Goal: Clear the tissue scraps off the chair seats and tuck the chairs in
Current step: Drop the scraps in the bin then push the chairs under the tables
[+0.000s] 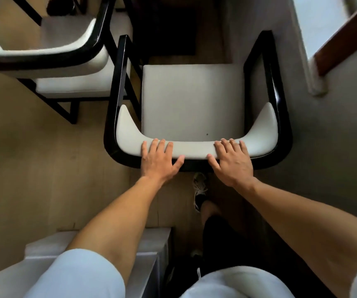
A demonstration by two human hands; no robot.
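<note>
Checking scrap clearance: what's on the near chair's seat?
The seat shows no tissue, only a small dark speck near its back edge. Both hands, left and right, rest on the backrest, which hides the seat's rearmost strip.

Two white-cushioned chairs, the near chair (191, 102) and the far chair (50, 61), and two hands.
</note>
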